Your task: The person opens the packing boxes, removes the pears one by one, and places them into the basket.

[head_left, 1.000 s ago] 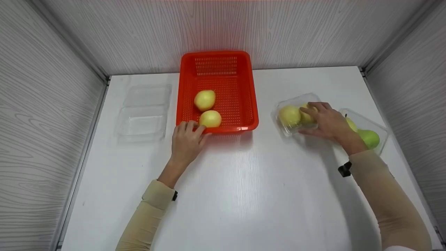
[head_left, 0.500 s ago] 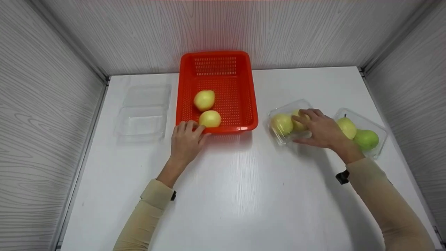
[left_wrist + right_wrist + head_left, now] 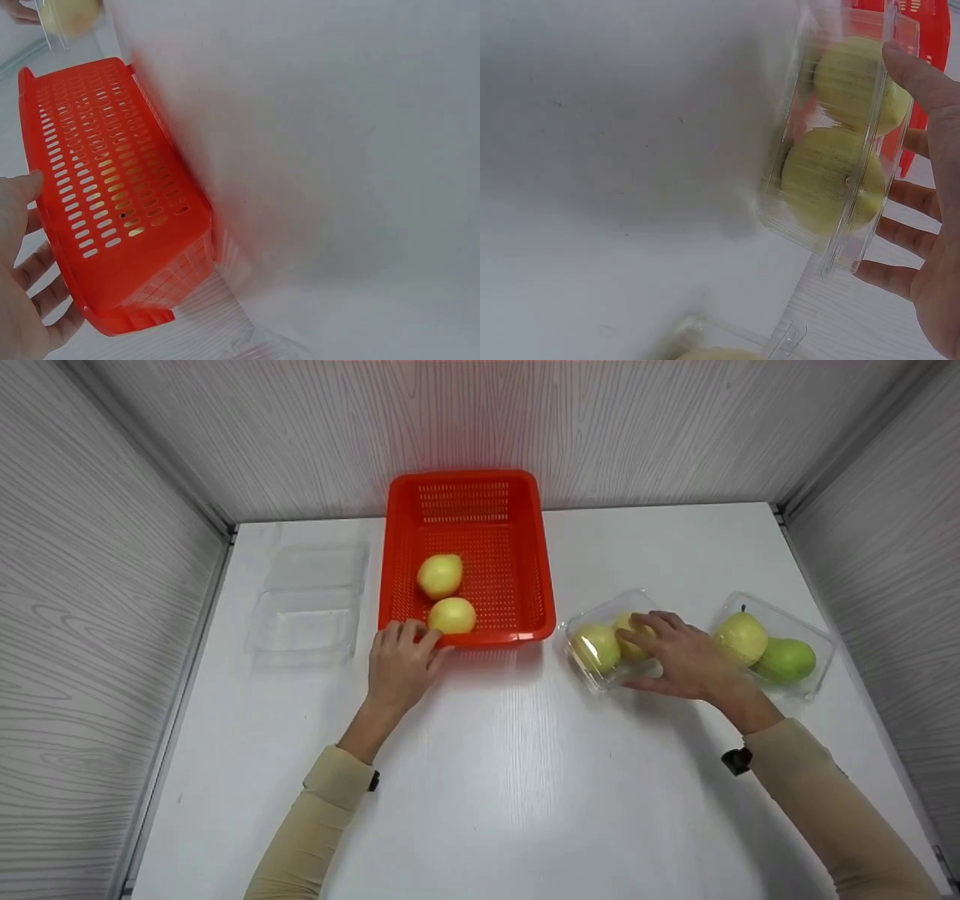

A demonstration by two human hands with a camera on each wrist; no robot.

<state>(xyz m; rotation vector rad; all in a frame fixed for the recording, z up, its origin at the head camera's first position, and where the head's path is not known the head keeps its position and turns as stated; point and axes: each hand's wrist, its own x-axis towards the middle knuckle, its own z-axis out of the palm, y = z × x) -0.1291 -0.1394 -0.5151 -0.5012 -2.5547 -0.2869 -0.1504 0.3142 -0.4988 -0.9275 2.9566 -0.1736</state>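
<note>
My left hand (image 3: 401,667) grips the near-left rim of a red plastic basket (image 3: 514,577), thumb on the outer wall and fingers over the edge. Two yellow round fruits, one farther back (image 3: 440,576) and one nearer (image 3: 452,616), lie in the basket. My right hand (image 3: 679,656) holds a lidded clear plastic clamshell box (image 3: 596,682) from above; in the right wrist view its thumb (image 3: 911,71) and fingers span the lid. Inside that box sit two yellow fruits (image 3: 829,176). Whether the box touches the table I cannot tell.
At the right, another clear box (image 3: 814,690) contains a yellow pear (image 3: 741,638) and a green pear (image 3: 785,661). An open clear clamshell (image 3: 307,622) lies left of the basket. Grey wood-patterned panels (image 3: 480,420) border the white table (image 3: 487,780) at the back and sides.
My right hand has carried the clear box with its two yellow fruits left and toward the near side, uncovering more of the right-hand box. The left hand and basket have stayed nearly still.
</note>
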